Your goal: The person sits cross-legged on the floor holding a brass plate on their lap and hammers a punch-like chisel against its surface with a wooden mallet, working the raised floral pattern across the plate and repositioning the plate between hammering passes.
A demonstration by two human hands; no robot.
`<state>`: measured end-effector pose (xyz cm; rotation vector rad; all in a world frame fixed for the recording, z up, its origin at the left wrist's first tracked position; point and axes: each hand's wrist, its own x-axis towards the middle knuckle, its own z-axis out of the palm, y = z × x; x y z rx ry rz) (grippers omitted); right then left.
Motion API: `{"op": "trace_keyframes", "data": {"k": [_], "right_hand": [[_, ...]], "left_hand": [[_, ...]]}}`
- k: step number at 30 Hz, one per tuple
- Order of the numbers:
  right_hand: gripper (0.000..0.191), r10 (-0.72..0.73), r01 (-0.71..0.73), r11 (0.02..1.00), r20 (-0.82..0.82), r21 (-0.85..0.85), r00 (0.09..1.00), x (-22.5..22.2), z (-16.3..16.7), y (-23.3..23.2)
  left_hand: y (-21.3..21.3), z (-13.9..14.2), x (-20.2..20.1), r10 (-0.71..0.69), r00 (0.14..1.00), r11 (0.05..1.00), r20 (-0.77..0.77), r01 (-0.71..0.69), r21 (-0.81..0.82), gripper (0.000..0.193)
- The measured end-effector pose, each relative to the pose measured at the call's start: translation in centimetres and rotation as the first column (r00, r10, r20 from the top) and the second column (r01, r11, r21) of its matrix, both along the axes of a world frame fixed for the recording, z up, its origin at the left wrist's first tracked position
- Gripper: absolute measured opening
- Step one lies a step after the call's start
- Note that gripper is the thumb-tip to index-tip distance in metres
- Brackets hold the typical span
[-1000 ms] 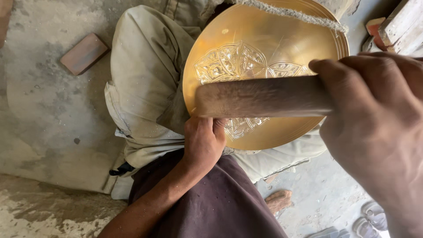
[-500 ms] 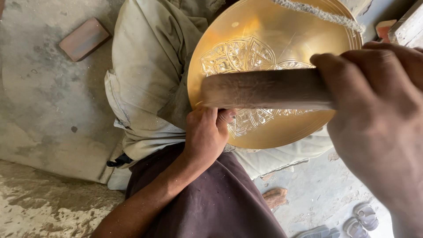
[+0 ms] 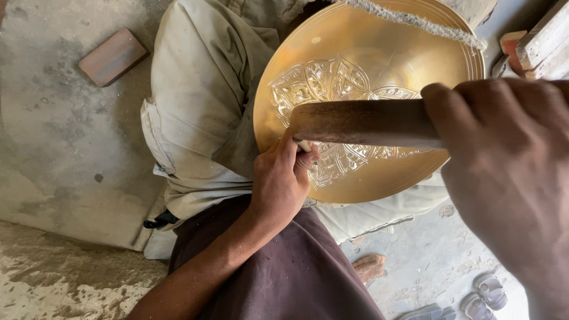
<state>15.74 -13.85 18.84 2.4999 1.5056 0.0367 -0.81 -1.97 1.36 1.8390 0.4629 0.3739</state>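
A round brass plate (image 3: 367, 47) with an engraved floral centre rests tilted on my lap, against my pale trouser leg (image 3: 198, 101). My left hand (image 3: 281, 178) pinches a small chisel (image 3: 304, 146) against the plate's engraved area. My right hand (image 3: 510, 172), close to the camera, grips a thick wooden mallet handle (image 3: 361, 121) that crosses in front of the plate. A rough cord (image 3: 415, 21) lies across the plate's top rim.
A reddish brick (image 3: 112, 56) lies on the concrete floor at upper left. Wooden pieces (image 3: 542, 44) sit at upper right. Sandals (image 3: 483, 293) and a bare foot (image 3: 368, 266) show on the ground at lower right. Sandy ground (image 3: 53, 284) is at lower left.
The view has drifted slightly, so the plate and brick sit a little further right and up. My left hand stays on the chisel; the mallet handle remains over the plate.
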Motion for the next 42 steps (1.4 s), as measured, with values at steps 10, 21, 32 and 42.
{"op": "trace_keyframes", "data": {"k": [10, 21, 32, 42], "right_hand": [[0.021, 0.025, -0.026, 0.999, 0.042, 0.027, 0.999, -0.3, 0.3, 1.5], [0.032, -0.224, 0.222, 0.975, -0.128, -0.033, 0.966, 0.3, -0.6, -0.8], [0.018, -0.055, 0.051, 0.997, -0.057, -0.065, 0.997, 0.2, 0.1, 1.2], [0.004, 0.086, -0.082, 0.995, 0.070, -0.058, 0.994, 0.2, 0.1, -0.7]], "left_hand": [[0.0, -0.3, -0.1, -0.002, 0.999, 0.996, 0.034, -0.001, 0.093, 0.022], [-0.3, 0.0, 0.0, 0.004, 1.000, 0.998, -0.028, -0.006, -0.059, 0.020], [0.1, 0.3, 0.1, -0.025, 0.999, 0.998, -0.047, 0.023, -0.054, 0.021], [0.4, 0.4, -0.4, -0.038, 0.999, 0.998, -0.022, 0.039, 0.059, 0.019]]}}
